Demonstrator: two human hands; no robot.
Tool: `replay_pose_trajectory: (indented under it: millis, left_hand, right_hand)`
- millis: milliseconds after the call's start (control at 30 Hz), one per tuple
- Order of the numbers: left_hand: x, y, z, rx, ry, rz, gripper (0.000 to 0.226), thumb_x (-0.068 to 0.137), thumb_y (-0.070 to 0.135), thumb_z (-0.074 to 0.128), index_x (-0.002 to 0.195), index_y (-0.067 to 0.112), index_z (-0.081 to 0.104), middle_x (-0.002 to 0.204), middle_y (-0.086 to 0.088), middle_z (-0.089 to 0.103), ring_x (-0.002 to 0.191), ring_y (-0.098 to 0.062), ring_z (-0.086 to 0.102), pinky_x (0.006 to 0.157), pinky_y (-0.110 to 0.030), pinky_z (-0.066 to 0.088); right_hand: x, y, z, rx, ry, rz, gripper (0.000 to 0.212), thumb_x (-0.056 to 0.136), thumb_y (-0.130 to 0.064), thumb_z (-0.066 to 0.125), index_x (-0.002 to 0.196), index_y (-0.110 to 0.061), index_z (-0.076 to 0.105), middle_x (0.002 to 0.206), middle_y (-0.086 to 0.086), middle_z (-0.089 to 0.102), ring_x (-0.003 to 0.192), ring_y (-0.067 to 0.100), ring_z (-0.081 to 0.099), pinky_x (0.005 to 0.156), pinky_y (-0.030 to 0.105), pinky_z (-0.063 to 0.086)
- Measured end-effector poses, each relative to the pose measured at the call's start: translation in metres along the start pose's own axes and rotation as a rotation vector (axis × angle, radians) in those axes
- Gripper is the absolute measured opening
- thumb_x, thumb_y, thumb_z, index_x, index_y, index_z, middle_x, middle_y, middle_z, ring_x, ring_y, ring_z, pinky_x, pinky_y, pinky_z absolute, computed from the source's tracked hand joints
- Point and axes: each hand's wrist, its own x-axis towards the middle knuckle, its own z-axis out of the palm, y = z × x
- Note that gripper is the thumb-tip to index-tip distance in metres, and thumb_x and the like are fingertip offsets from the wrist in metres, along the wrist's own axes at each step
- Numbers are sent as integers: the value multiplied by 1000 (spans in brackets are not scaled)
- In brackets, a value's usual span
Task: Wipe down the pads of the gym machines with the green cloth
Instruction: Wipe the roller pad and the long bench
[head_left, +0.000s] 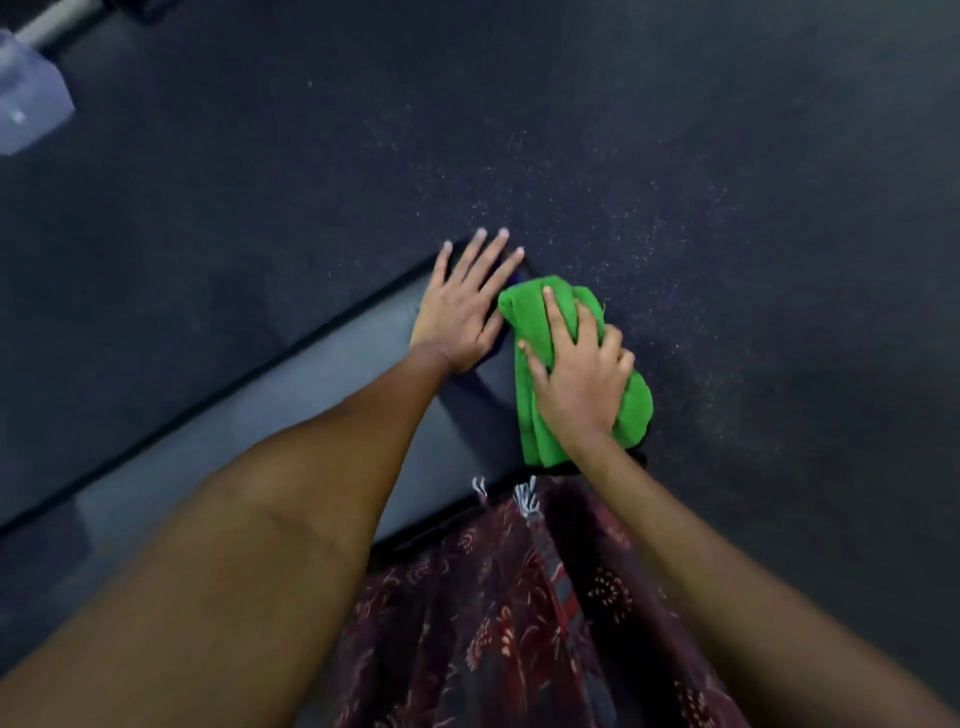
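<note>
- The bunched bright green microfibre cloth (571, 374) lies at the far end of the long, dark grey vinyl-covered bench pad (291, 410), draped over its right-hand edge near the far corner.
- The right hand (582, 379) presses down on top of the cloth with its fingers spread and bent into the folds — gripping the fabric rather than lying flat on it.
- The left hand (465, 306) rests flat and open on the pad just beside the cloth, fingers straight and reaching the far edge; it holds nothing and seems to brace the pad.
- To wipe well here, I would keep the palm's weight on the cloth and pull it in long strokes along the pad's length, overlapping each pass.
- The far corner and the right-hand edge deserve their own pass, since the cloth hangs partly off the side there.
- Shift the bracing hand aside, because the patch under it cannot be reached otherwise.
- Below lies dark speckled rubber floor (675, 182) — keep the cloth off it.
</note>
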Motion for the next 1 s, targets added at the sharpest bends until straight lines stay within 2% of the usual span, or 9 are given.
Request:
replay_pose_trajectory:
  millis: [233,367,500,667,733,833,900,967,1000]
  left_hand:
    - [-47,47,16,-165,132,-670,64,96,48,17,151,15,21,159,-6,17,147,-25,13,116,-49,3]
    - [-95,73,33,-161,156,-693,59,97,42,23,149,13,28,156,-7,26,145,-25,19,115,-45,6]
    - [-98,76,37,-123,176,-714,58,97,40,23,149,14,29,155,-6,27,144,-26,21,114,-45,5]
    - [-94,84,26,-236,52,-807,58,98,44,13,152,23,11,160,3,5,148,-21,-1,116,-45,-6]
    - [-86,97,20,-398,20,-875,52,103,38,21,152,26,8,160,5,-3,147,-20,-10,115,-44,-12]
    - [-90,130,-1,-728,-28,-978,53,103,41,26,152,22,16,161,0,2,147,-20,-6,117,-41,-8]
    - [-100,159,-21,-1178,46,-1072,65,95,59,38,147,20,34,155,-9,29,143,-22,25,118,-39,16]
    - [-119,187,-43,-1648,108,-1109,62,90,63,44,133,19,52,132,-8,58,116,-18,57,95,-28,49]
    - [-129,197,-52,-1805,93,-1101,52,93,56,44,126,19,56,120,-6,65,105,-16,64,83,-23,53]
  right_hand:
    - [3,2,-3,-66,-8,-127,59,86,-47,32,143,-32,41,136,7,53,109,39,52,82,51,46]
    - [3,6,0,-89,97,-260,60,77,-36,46,137,-30,49,135,6,54,110,37,42,82,53,48]
    - [4,8,4,-122,74,-357,72,67,-29,76,135,-29,52,135,7,55,106,43,54,79,53,48]
    - [1,6,-10,-100,3,-322,66,82,-26,67,142,-33,41,146,5,41,109,38,47,81,44,43]
    - [-9,8,-19,-137,-135,-325,62,91,-24,56,147,-34,30,152,3,29,115,35,40,90,41,40]
    - [-30,14,-44,-78,-298,-341,56,92,-20,54,144,-30,38,147,7,31,120,39,39,97,41,40]
    - [-40,17,-63,101,-421,-288,48,89,-18,56,137,-24,50,136,11,42,117,36,48,99,39,39]
    - [-53,15,-85,358,-480,-165,40,88,-26,61,128,-21,59,123,14,52,111,28,53,95,30,39]
    - [-59,11,-97,459,-515,-112,40,88,-33,62,126,-20,61,120,15,54,111,25,53,95,27,39]
